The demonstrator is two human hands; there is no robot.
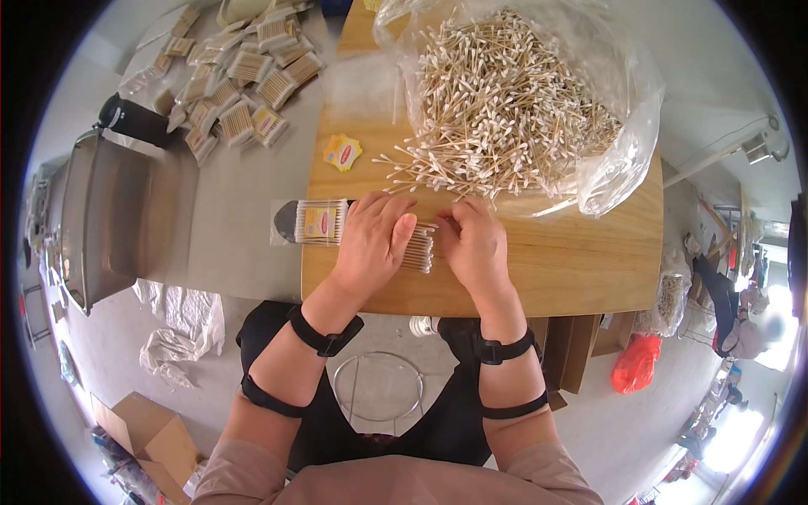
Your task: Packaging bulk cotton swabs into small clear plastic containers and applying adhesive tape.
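Note:
My left hand (370, 241) lies over a row of cotton swabs (418, 251) on the wooden table, fingers extended and thumb apart. The swabs' lower ends show just right of it. Against its left side is a clear packet of cotton swabs (321, 222) with a yellow label, its far end on a dark oval piece (286, 221). My right hand (475, 244) is closed in a pinch at the right end of the row; what its fingertips hold is hidden. Just beyond both hands, loose cotton swabs (513, 101) spill from a large clear plastic bag (635, 160).
A small stack of yellow labels (342, 152) lies at the table's left edge. Many filled swab packets (244, 84) are heaped on the grey surface at far left, near a grey bin (105, 223). A stool (379, 385) and a red bag (636, 364) are below the table.

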